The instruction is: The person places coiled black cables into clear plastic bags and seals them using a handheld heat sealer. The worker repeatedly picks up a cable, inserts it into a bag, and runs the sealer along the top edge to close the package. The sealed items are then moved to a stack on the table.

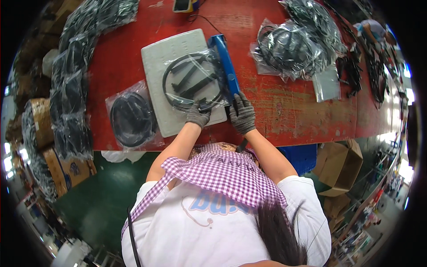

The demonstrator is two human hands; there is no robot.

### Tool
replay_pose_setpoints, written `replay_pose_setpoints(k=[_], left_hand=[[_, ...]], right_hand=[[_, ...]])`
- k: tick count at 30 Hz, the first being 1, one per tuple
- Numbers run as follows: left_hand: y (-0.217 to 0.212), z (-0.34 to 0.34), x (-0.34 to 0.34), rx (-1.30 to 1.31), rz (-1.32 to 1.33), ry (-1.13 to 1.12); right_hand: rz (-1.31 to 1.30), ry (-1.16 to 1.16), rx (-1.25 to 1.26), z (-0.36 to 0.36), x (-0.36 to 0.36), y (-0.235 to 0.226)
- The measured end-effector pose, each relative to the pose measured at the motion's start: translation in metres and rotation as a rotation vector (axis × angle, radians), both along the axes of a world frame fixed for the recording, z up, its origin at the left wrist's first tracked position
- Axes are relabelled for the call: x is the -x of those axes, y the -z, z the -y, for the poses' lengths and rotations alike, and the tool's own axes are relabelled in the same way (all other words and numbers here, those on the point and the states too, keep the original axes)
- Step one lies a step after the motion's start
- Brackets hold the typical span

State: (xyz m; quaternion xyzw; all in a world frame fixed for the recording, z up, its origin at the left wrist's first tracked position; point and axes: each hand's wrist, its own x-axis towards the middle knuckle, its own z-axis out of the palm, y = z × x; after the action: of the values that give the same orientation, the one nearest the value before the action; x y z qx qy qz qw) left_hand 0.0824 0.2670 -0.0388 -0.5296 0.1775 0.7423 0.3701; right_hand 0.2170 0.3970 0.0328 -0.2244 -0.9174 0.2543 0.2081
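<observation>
Taking the clock as centred on the clear bag in front of me, with twelve straight away from me, my purple-and-white checked apron (222, 173) is nearest, at six. At four, just past the near edge of the red table (284, 120), are a blue bin (302, 159) and an open cardboard box (336, 167).

My gloved left hand (199, 115) is at the bag's near edge, around six, its fingers bent over the plastic; I cannot tell whether they pinch it. My gloved right hand (242, 116), at about four, stretches its fingers forward onto the near end of a long blue bar (228, 64); I cannot tell how firmly they close on it.

The clear bag (192, 80) lies flat on a white foam board (156, 58), with a looped black cable and several black pieces inside. The bar stands along its three o'clock side, and a thin dark cord (205, 18) leaves the bar's far end.

At eight, beside the board, lies another bagged black coil (132, 119). A long row of bagged black goods (73, 95) runs from nine to ten. Between two and three sits a heap of bagged cables (293, 49), with flat clear bags (328, 84) at three. At twelve, by the far rim, is a yellow-and-black device (184, 5). Farthest, between two and three, another person (372, 30) leans in.
</observation>
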Motion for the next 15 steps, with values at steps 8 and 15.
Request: replay_pose_setpoints(k=[8,15], left_hand=[[0.016,-0.001,0.001,0.231,-0.262,-0.056],[-0.078,0.101,0.051,0.607,-1.128,0.282]], right_hand=[[0.111,-0.103,0.047,-0.001,0.006,-0.032],[0.139,-0.176,0.334,-0.025,0.006,-0.063]])
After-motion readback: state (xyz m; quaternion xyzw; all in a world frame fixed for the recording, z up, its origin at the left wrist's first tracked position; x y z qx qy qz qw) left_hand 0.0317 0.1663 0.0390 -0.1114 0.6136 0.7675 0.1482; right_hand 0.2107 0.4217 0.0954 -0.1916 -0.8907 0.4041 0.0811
